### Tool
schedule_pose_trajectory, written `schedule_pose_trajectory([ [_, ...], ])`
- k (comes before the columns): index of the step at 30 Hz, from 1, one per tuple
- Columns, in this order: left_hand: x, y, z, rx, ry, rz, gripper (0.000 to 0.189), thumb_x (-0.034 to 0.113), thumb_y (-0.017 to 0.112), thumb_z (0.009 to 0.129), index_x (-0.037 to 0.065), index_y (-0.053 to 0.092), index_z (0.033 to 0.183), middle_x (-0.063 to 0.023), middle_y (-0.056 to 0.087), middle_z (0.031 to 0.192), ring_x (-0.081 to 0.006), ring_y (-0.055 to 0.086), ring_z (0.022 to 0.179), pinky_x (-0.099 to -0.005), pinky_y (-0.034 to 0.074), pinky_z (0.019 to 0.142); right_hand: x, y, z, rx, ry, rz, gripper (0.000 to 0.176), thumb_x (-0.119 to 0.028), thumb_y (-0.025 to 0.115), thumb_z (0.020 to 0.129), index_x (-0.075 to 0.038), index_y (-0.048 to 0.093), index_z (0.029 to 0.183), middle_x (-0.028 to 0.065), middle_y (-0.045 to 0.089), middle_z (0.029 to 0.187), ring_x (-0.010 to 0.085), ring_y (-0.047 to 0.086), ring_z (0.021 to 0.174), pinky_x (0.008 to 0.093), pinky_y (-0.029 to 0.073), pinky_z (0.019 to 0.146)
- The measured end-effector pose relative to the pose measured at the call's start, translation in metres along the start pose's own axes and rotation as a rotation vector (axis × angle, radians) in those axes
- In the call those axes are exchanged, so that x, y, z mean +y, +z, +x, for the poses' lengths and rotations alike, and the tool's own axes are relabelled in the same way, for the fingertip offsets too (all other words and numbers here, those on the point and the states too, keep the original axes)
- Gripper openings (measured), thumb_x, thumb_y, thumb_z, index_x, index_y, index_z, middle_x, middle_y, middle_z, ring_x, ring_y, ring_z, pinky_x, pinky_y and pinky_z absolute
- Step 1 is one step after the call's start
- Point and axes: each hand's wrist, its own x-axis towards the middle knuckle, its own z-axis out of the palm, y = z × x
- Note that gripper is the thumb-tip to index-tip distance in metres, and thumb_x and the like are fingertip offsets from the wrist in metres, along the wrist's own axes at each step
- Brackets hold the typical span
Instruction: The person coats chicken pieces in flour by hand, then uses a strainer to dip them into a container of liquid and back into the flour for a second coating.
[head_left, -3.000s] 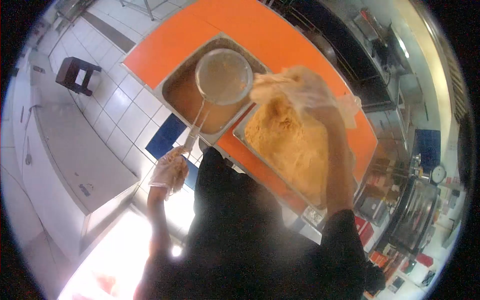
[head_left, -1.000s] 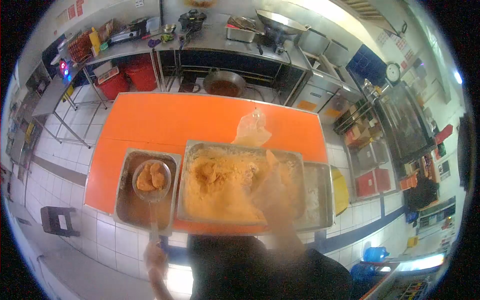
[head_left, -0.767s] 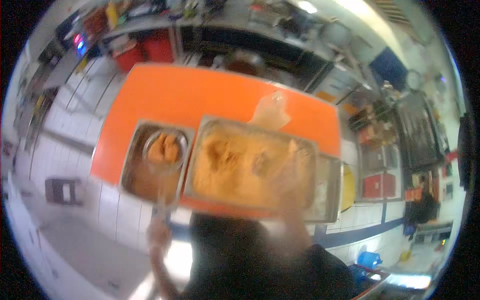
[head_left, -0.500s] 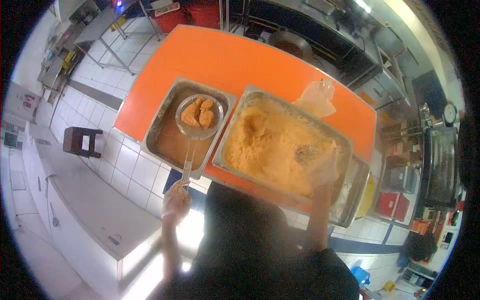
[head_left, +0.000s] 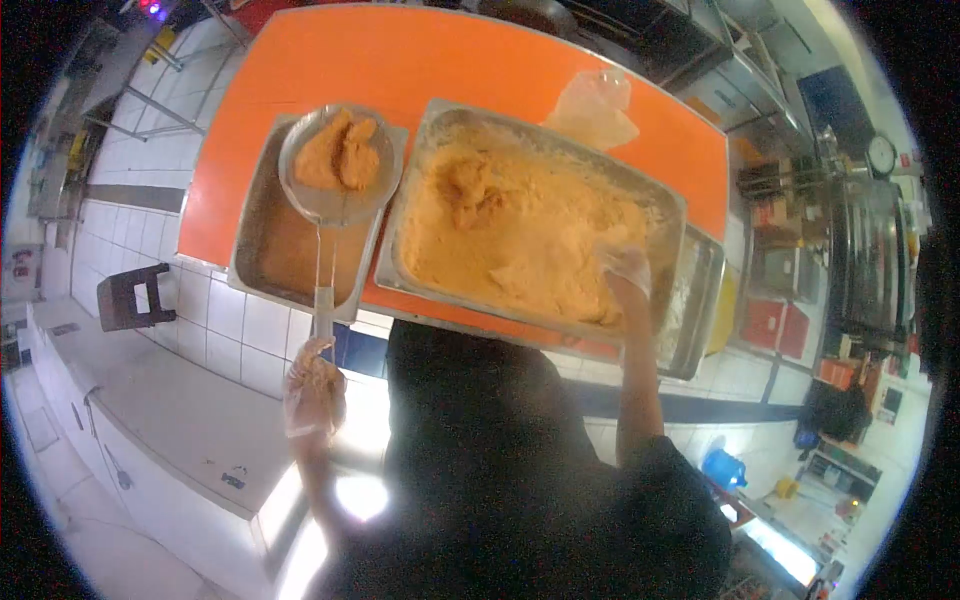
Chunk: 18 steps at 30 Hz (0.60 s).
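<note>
My gloved left hand (head_left: pixel 315 392) is closed around the handle of a round strainer (head_left: pixel 345 208). Several coated, meat-like pieces (head_left: pixel 322 160) sit in its bowl, over the far end of a metal tray (head_left: pixel 253 220) of brown liquid (head_left: pixel 310 252). My gloved right hand (head_left: pixel 626 266) rests at the right side of a larger metal pan (head_left: pixel 560 148), touching orange-yellow breading (head_left: pixel 530 235). Its fingers look stretched out, though the tips are partly lost in the powder. Darker clumps (head_left: pixel 468 192) lie at the breading's far left.
Both containers stand on an orange table (head_left: pixel 420 60). A clear plastic bag (head_left: pixel 592 108) lies behind the large pan, and another metal tray (head_left: pixel 702 290) juts out on its right. To the left are a dark stool (head_left: pixel 135 297) and a white counter (head_left: pixel 150 410).
The view has shifted, so the table sits higher and further left. The strainer has come up toward the tray's far edge. My right hand has shifted within the breading.
</note>
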Motion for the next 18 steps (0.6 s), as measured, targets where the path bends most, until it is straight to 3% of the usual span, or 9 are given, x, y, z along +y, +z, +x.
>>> schedule_pose_trajectory([
  [3,0.012,0.032,-0.010,-0.048,0.207,0.777,0.027,0.001,0.050,0.089,0.003,0.053,0.115,0.0073,0.042,0.063,-0.0018,0.037,0.057,-0.0137,0.031,0.052,0.005,0.008,0.003,-0.219,-0.354,-0.931,0.020,-0.018,0.052,0.081,-0.007,0.062,0.094,0.0099,0.060,0.089,0.0226,0.057,0.086,0.0361,0.045,0.079],
  [4,0.007,0.034,-0.011,-0.052,0.198,0.775,0.027,0.001,0.050,0.089,0.003,0.053,0.115,0.0073,0.042,0.063,-0.0018,0.037,0.057,-0.0137,0.031,0.052,0.005,0.013,0.002,-0.298,-0.480,-1.235,0.021,-0.020,0.051,0.082,-0.007,0.062,0.093,0.0100,0.060,0.090,0.0223,0.057,0.086,0.0361,0.045,0.080],
  [5,0.003,0.035,-0.013,0.008,0.217,0.733,0.030,0.002,0.049,0.087,0.002,0.049,0.118,0.0068,0.037,0.063,-0.0041,0.036,0.055,-0.0170,0.032,0.051,0.000,0.017,-0.002,-0.304,-0.472,-1.238,0.021,-0.020,0.051,0.082,-0.007,0.062,0.093,0.0100,0.060,0.090,0.0223,0.057,0.086,0.0361,0.045,0.080],
  [7,-0.001,0.044,-0.017,0.067,0.230,0.695,0.034,0.002,0.048,0.086,0.000,0.045,0.120,0.0063,0.032,0.062,-0.0065,0.034,0.053,-0.0204,0.033,0.051,-0.011,0.032,-0.011,-0.097,-0.885,-0.796,0.020,-0.021,0.052,0.079,-0.008,0.063,0.090,0.0096,0.062,0.091,0.0239,0.057,0.090,0.0373,0.046,0.080],
  [9,0.007,0.060,-0.020,0.077,0.298,1.158,0.033,0.006,0.045,0.088,0.003,0.047,0.121,0.0052,0.034,0.061,-0.0064,0.035,0.056,-0.0222,0.034,0.053,-0.023,0.062,0.000,-0.476,-0.719,-0.754,0.022,-0.024,0.054,0.077,-0.011,0.064,0.091,0.0102,0.063,0.093,0.0258,0.057,0.094,0.0371,0.045,0.082],
  [11,0.007,0.056,-0.020,0.069,0.319,1.208,0.033,0.006,0.045,0.089,0.004,0.048,0.121,0.0048,0.036,0.061,-0.0060,0.036,0.057,-0.0222,0.034,0.053,-0.095,0.069,-0.020,-0.496,-0.728,-0.704,0.017,-0.024,0.056,0.076,-0.011,0.064,0.084,0.0096,0.063,0.085,0.0283,0.058,0.085,0.0382,0.047,0.076],
  [15,0.015,0.086,-0.028,0.182,0.230,1.239,0.034,0.009,0.045,0.090,0.005,0.049,0.123,0.0039,0.041,0.063,-0.0055,0.040,0.059,-0.0218,0.036,0.054,-0.033,0.154,0.005,-0.484,-0.822,-0.773,0.011,-0.020,0.058,0.071,-0.009,0.060,0.074,0.0106,0.060,0.075,0.0316,0.058,0.071,0.0411,0.048,0.064],
  [16,0.014,0.092,-0.027,0.174,0.235,1.234,0.034,0.009,0.045,0.090,0.005,0.049,0.123,0.0039,0.041,0.063,-0.0055,0.040,0.059,-0.0218,0.036,0.054,-0.030,0.156,0.009,-0.495,-0.901,-0.782,0.011,-0.018,0.058,0.070,-0.007,0.058,0.072,0.0109,0.059,0.074,0.0322,0.057,0.068,0.0420,0.047,0.060],
  [18,0.012,0.098,-0.026,0.316,0.272,1.183,0.033,0.002,0.044,0.091,0.008,0.053,0.122,0.0049,0.040,0.066,-0.0036,0.035,0.058,-0.0197,0.034,0.052,-0.033,0.141,0.009,-0.509,-0.836,-0.835,0.012,-0.018,0.058,0.070,-0.007,0.058,0.074,0.0116,0.060,0.074,0.0323,0.058,0.069,0.0416,0.048,0.061],
])
